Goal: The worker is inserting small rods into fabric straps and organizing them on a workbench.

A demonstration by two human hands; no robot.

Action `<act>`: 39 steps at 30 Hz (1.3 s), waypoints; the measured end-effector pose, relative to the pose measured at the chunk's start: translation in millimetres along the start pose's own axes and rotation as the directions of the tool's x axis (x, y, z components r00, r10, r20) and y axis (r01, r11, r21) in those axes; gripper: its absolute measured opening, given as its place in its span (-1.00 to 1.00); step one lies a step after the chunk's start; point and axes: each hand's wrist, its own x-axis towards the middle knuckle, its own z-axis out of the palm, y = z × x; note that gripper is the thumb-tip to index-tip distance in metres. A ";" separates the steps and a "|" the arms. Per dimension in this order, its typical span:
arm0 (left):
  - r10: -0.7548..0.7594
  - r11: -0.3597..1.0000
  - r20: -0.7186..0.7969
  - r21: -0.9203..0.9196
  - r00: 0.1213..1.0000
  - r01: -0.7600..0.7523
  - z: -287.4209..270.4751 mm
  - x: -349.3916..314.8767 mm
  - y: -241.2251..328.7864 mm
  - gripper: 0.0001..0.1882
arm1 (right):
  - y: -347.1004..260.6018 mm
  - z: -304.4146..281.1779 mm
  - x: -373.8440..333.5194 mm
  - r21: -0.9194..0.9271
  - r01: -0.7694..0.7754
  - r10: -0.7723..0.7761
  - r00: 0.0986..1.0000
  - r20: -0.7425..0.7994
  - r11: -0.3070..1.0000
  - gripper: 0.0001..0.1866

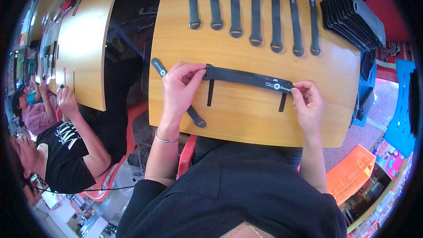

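Observation:
Between my hands a dark grey strap (pixel 246 77) with white print is stretched nearly level above the wooden table (pixel 246 128). My left hand (pixel 181 83) pinches its left end, where the slotted loop seems to be, partly covered by my fingers. The rounded right end is pinched between thumb and finger of my right hand (pixel 307 103). Below the strap, two short black marks or strips (pixel 210 93) run down the tabletop. Another grey strap (pixel 197 118) lies slanted under my left wrist, its middle hidden by my hand and forearm.
Several matching straps (pixel 255 13) lie in a row along the table's far side, slotted ends toward me. A stack of dark folded pieces (pixel 352 17) stands at the far right corner. An orange crate (pixel 351 174) sits lower right. At left, a co-worker (pixel 70 150) sits by another table (pixel 83 39).

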 end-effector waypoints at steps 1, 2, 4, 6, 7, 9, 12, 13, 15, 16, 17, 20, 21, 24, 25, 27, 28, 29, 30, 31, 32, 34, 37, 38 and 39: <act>0.004 1.000 -0.002 0.011 1.000 -0.004 0.2 0.1 0.6 -0.88 | 0.1 -0.3 -0.1 -0.004 -0.001 0.001 1.000 -0.003 1.000 -0.89; 0.007 1.000 -0.003 0.022 1.000 -0.007 0.5 0.0 0.9 -0.89 | 0.3 -0.3 -0.1 -0.004 -0.002 0.002 1.000 -0.002 1.000 -0.89; 0.022 0.999 -0.006 0.035 1.000 -0.022 0.9 -0.1 1.6 -0.89 | 0.1 -0.5 -0.1 0.019 -0.009 0.009 1.000 -0.001 1.000 -0.89; 0.037 0.998 -0.008 0.048 0.999 -0.037 1.1 -0.3 1.9 -0.88 | 0.6 -0.7 0.2 0.019 -0.007 0.007 1.000 -0.003 1.000 -0.89; 0.036 0.998 -0.007 0.053 0.999 -0.036 1.1 -0.4 1.6 -0.88 | 0.8 -0.8 0.3 0.018 -0.004 0.004 1.000 -0.005 1.000 -0.89; 0.035 0.998 -0.006 0.058 0.999 -0.035 1.7 -0.7 0.4 -0.88 | 0.7 -1.0 0.4 0.020 -0.008 0.008 1.000 -0.003 1.000 -0.89; 0.026 0.999 -0.026 0.024 0.999 -0.025 3.5 -0.9 0.0 -0.88 | 1.5 -1.4 0.5 0.016 -0.013 0.013 1.000 -0.007 1.000 -0.89; 0.029 0.999 -0.027 0.047 0.999 -0.027 3.5 -0.8 0.9 -0.88 | 1.8 -1.5 0.5 0.009 -0.013 0.013 1.000 -0.011 1.000 -0.88; 0.031 0.997 -0.028 0.071 0.999 -0.029 3.5 -0.4 0.7 -0.87 | 0.3 -1.1 0.6 0.003 -0.022 0.022 1.000 -0.013 1.000 -0.88; 0.036 0.997 -0.031 0.070 0.999 -0.034 3.6 -0.2 -0.2 -0.87 | -0.3 -0.9 0.6 -0.004 -0.030 0.030 0.999 -0.014 1.000 -0.88; 0.041 0.997 -0.034 0.069 0.999 -0.039 3.7 -0.1 -1.0 -0.87 | -0.5 -0.6 0.6 -0.003 -0.031 0.031 0.999 -0.014 1.000 -0.88; 0.027 0.998 -0.044 0.052 0.999 -0.025 4.6 0.5 -3.5 -0.88 | -0.1 -0.1 0.9 -0.003 -0.028 0.028 0.999 -0.016 1.000 -0.88; 0.026 0.998 -0.044 0.052 0.999 -0.024 4.8 0.5 -4.1 -0.88 | 0.4 -0.1 0.9 0.003 -0.022 0.022 1.000 -0.016 1.000 -0.87; 0.016 0.999 -0.046 0.034 0.999 -0.014 5.0 0.7 -3.6 -0.88 | 1.7 -0.9 1.1 0.011 -0.008 0.008 1.000 -0.011 1.000 -0.87; 0.013 0.998 -0.042 0.054 0.999 -0.011 4.5 0.9 -1.6 -0.88 | 1.9 -1.2 1.2 0.013 0.002 -0.002 1.000 -0.007 1.000 -0.86; 0.011 0.997 -0.038 0.075 0.999 -0.008 4.4 1.2 -0.9 -0.88 | 1.7 -0.8 1.3 0.007 -0.004 0.004 1.000 -0.010 1.000 -0.86; 0.013 0.998 -0.039 0.068 0.999 -0.011 4.5 1.5 -1.2 -0.88 | 1.6 -0.5 1.2 0.001 -0.008 0.008 1.000 -0.014 1.000 -0.86; 0.016 0.998 -0.039 0.061 0.999 -0.014 5.0 1.7 -1.6 -0.87 | 1.7 -0.4 1.2 0.000 -0.009 0.009 1.000 -0.016 1.000 -0.86; 0.016 0.998 -0.037 0.059 0.999 -0.014 5.4 1.8 -1.7 -0.87 | 1.7 -0.2 1.2 -0.003 -0.012 0.012 1.000 -0.022 1.000 -0.86; 0.011 0.998 -0.040 0.060 0.999 -0.008 5.6 1.7 -1.5 -0.87 | 1.7 0.2 1.3 -0.007 -0.014 0.014 1.000 -0.027 1.000 -0.85; 0.004 0.998 -0.042 0.059 0.999 -0.002 6.4 1.3 -1.6 -0.87 | 1.9 0.4 1.1 -0.009 -0.016 0.016 0.999 -0.031 1.000 -0.85; 0.002 0.998 -0.039 0.062 0.999 0.000 6.3 0.9 -2.6 -0.88 | 2.3 1.1 1.1 -0.030 -0.027 0.026 0.999 -0.043 0.999 -0.85; 0.004 0.997 -0.046 0.072 0.999 -0.001 7.3 1.0 -0.1 -0.88 | 6.1 2.8 2.2 -0.031 0.001 -0.003 0.998 -0.063 1.000 -0.84; 0.007 0.997 -0.054 0.076 0.999 -0.003 7.7 1.1 0.8 -0.88 | 7.1 2.8 2.3 -0.032 0.000 -0.003 0.998 -0.067 0.999 -0.84; 0.008 0.997 -0.050 0.075 0.999 -0.004 7.9 1.2 0.9 -0.88 | 7.9 2.6 2.4 -0.046 0.002 -0.005 0.997 -0.072 0.999 -0.84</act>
